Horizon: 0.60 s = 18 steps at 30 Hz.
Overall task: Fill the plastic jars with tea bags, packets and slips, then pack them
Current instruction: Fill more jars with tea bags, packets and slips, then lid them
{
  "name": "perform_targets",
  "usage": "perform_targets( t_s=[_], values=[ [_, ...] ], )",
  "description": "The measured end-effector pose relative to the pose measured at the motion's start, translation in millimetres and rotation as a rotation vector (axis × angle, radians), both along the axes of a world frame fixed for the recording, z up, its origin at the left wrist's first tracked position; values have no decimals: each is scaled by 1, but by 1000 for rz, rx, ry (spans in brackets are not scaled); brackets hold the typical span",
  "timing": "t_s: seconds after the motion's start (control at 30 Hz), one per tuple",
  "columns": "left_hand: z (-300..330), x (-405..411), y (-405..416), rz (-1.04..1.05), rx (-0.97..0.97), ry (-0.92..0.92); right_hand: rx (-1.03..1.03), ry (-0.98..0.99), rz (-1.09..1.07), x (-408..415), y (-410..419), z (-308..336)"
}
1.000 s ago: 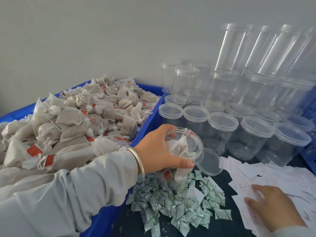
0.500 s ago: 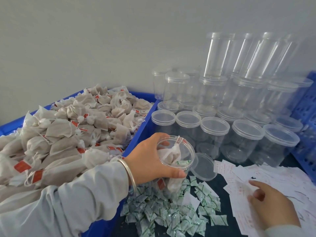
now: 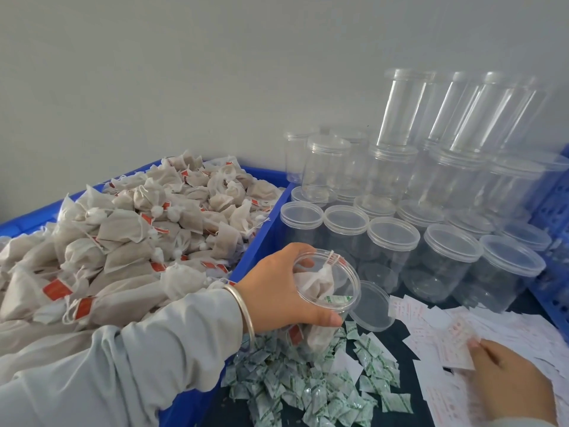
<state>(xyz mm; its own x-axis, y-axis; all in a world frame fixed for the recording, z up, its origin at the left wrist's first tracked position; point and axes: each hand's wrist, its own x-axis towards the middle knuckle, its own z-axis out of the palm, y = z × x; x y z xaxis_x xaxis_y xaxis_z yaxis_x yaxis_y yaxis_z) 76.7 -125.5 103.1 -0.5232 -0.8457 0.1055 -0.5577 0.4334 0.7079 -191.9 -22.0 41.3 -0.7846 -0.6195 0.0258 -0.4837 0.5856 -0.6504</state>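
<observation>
Dark table [image 3: 400,392] against grey wall [image 3: 184,72]. Left hand [image 3: 277,288] gripping jar [image 3: 326,291] beside blue bin [image 3: 258,245]; right hand [image 3: 511,377] pinching slip [image 3: 455,343] right of jar.

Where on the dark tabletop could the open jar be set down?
Bare dark tabletop shows in a strip between the green-and-white packet pile and the white paper slips, just below the loose clear lid. Elsewhere it is crowded: lidded clear plastic jars behind, and the blue crate of tea bags to the left.

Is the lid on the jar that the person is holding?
No, the open jar in the left hand has no lid; a loose lid lies beside it.
</observation>
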Motion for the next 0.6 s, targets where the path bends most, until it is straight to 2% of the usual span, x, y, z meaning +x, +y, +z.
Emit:
perform_targets(
  t_s=[0.23,0.4,0.6],
  values=[
    [-3,0,-1,-12,3,-3,-157,38,-64,-7,3,-2],
    [-4,0,0,-25,6,-17,-209,-46,-115,-8,-1,-3],
    [-3,0,1,-32,33,-27,-460,-160,-127,1,2,-4]
  ],
)
